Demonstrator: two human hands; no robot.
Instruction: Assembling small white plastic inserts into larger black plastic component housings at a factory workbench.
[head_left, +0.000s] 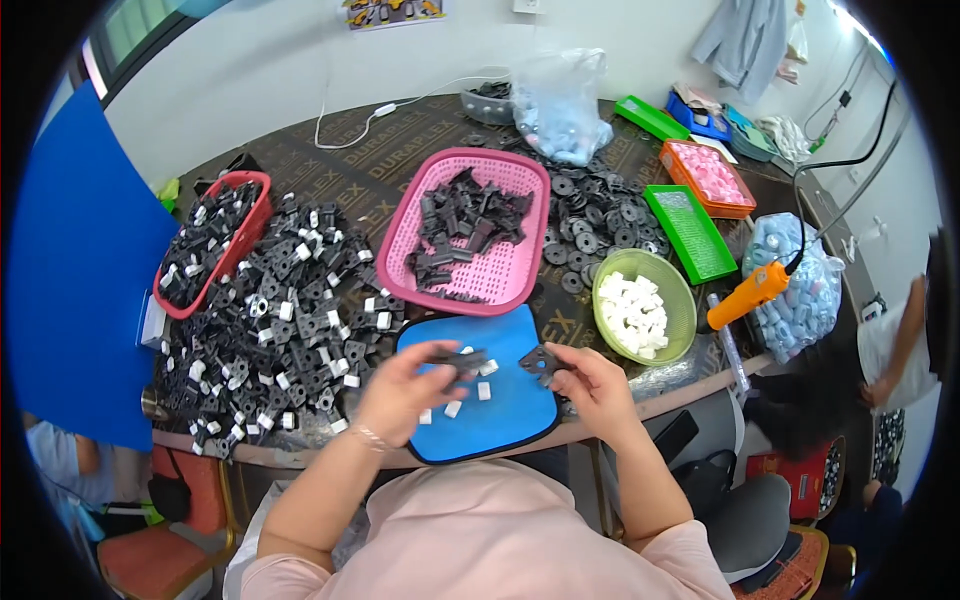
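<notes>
My left hand is closed around a black plastic part, blurred by motion, above the left side of a blue mat. In my right hand, pinched between thumb and fingers, is a flat black plastic part with holes, over the mat's right edge. Several small white blocks lie loose on the mat between and below my hands. Just beyond the mat stands a pink basket with black plastic parts inside. The fingers partly hide both held parts.
Black parts with white blocks are heaped at left, beside a red basket. A green basket of white blocks stands right, near an orange electric screwdriver. Black discs, green trays and bagged blue parts lie beyond.
</notes>
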